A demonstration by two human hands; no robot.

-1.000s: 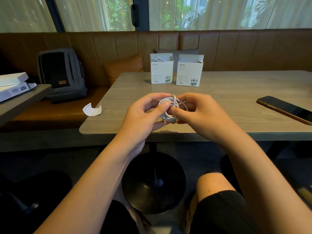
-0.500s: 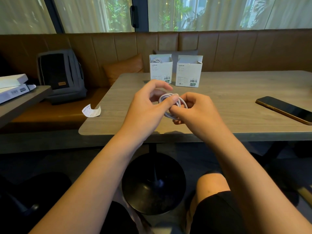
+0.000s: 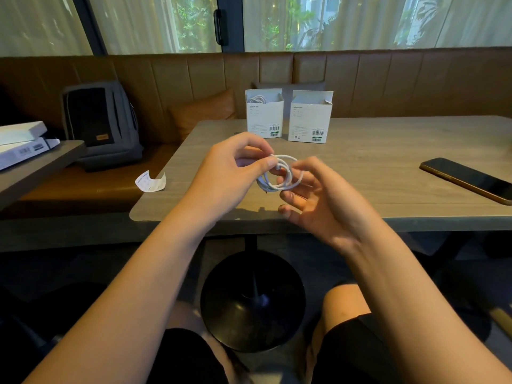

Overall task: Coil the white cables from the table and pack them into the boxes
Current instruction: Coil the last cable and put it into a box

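A coiled white cable (image 3: 279, 173) is pinched by the left hand (image 3: 235, 167) above the counter (image 3: 388, 162), likely so loops stay gathered; the right hand (image 3: 318, 198), fingers loosely spread, supports it underneath.

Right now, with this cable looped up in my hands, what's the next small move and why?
Probably carry the coiled white cable, pinched by your left hand, to the right box: it looks empty, while the left box already shows a cable.
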